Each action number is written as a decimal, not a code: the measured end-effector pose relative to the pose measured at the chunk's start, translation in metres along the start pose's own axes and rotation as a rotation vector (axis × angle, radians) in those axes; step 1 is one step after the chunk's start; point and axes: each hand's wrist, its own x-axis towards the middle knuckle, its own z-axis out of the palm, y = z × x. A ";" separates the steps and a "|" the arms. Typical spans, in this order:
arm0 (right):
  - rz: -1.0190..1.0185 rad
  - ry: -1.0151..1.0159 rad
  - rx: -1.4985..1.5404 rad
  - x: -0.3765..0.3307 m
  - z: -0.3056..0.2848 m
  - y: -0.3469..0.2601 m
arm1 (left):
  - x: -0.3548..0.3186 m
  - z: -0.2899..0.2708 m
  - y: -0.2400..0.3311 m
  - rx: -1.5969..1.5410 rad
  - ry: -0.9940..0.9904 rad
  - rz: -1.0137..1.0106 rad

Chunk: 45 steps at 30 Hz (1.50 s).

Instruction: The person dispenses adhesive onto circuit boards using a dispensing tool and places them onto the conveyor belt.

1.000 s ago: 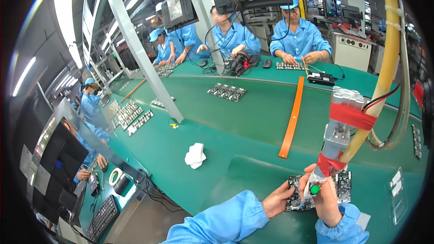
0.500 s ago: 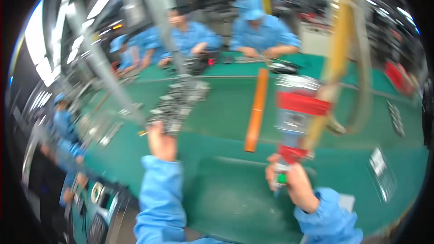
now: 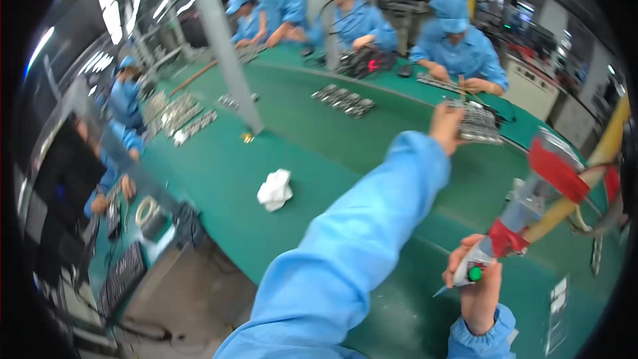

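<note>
My left arm stretches forward and to the right across the bench. At its end my left hand [image 3: 446, 126] is closed on the edge of a bundle of grey metal strips [image 3: 481, 123], held above the green bench. Closer in on the right, my right hand [image 3: 480, 280] wraps round a hand-held nozzle tool [image 3: 522, 213]. That tool has a thin pale-blue tip, a green button, a clear grey body and red tape. A yellow hose [image 3: 565, 209] runs beside it. More metal strips [image 3: 343, 100] lie beyond my left forearm.
White crumpled paper or cloth [image 3: 274, 190] lies on the green bench [image 3: 219, 166], left of my arm. A grey post [image 3: 229, 53] rises from it. Several strips [image 3: 179, 118] sit at the far left. Co-workers in blue [image 3: 458, 53] work along the far side. A keyboard [image 3: 121, 279] is lower left.
The view has swung left. My left hand has reached to the right and away, and holds the strip bundle there. The nozzle tool has tilted from upright to leaning right.
</note>
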 end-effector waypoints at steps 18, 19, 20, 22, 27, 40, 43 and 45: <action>-0.013 -0.014 -0.014 -0.006 0.011 0.004 | -0.120 -0.058 0.042 -0.024 -0.051 -0.158; -0.016 -0.009 -0.015 -0.007 0.011 0.003 | -0.133 -0.061 0.046 -0.037 -0.056 -0.165; -0.023 -0.019 -0.015 -0.006 0.012 0.002 | -0.146 -0.065 0.050 -0.038 -0.059 -0.170; -0.023 -0.034 -0.010 -0.008 0.015 0.001 | -0.174 -0.074 0.060 -0.045 -0.085 -0.151; -0.028 -0.039 0.012 -0.009 0.015 -0.001 | -0.228 -0.093 0.051 -0.079 -0.038 -0.145; -0.048 -0.015 0.019 -0.006 0.018 0.001 | -0.254 -0.119 0.050 -0.287 0.181 0.036; -0.060 -0.007 0.026 -0.007 0.014 0.005 | -0.246 -0.128 0.087 -0.214 0.214 0.299; -0.066 0.005 0.014 -0.007 0.016 0.005 | -0.241 -0.127 0.122 -0.175 0.248 0.547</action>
